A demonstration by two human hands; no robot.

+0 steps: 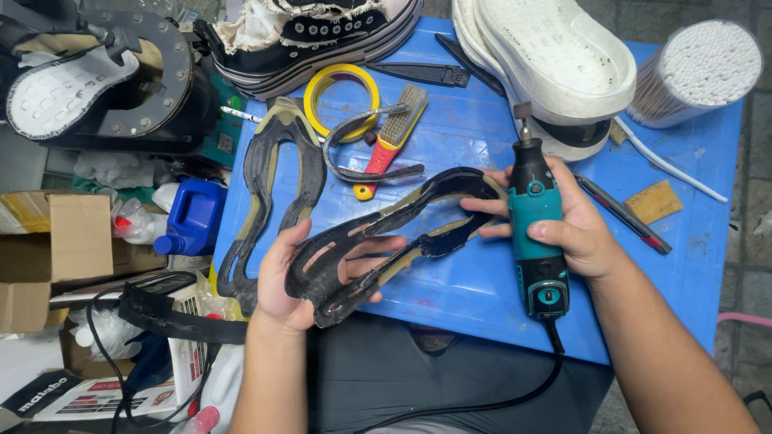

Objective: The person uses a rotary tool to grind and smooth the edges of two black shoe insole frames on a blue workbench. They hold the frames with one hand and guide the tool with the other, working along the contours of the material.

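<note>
black rubber outsole [386,241] gripped by left hand [281,277], right hand [575,229] clutching teal rotary tool [535,233], fingertips on sole

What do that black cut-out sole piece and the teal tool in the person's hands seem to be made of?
The black sole piece looks like worn rubber: matte and thin, with yellowish glue residue along its edges. The rotary tool seems hard plastic, with a smooth teal body, black ends and a small metal-looking shaft at the tip. The left hand cradles the sole; the right hand grips the tool.
</note>
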